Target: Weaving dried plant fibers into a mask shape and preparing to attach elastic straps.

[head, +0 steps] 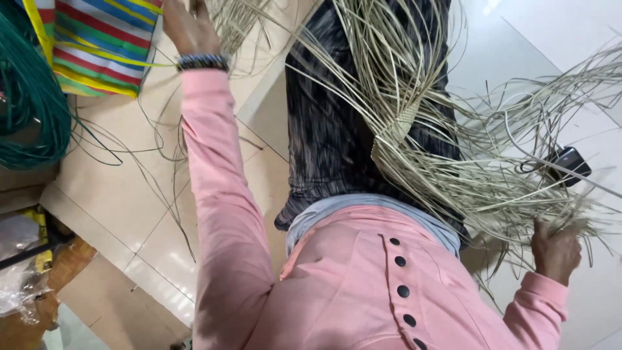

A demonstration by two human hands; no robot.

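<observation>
A single head-worn camera looks steeply down along the wearer's own body. The pink button-front top (363, 285) fills the lower centre of the frame, very close to the lens. Everything else lies farther off, on the pale tiled floor (123, 194) left of and beyond that top. Beyond the top, toward the upper edge, spreads the bundle of pale straw-coloured weaving strips (414, 116). Far left of the top, at the frame's edge, sits the coil of green cord (29, 97). There is no second view.
</observation>
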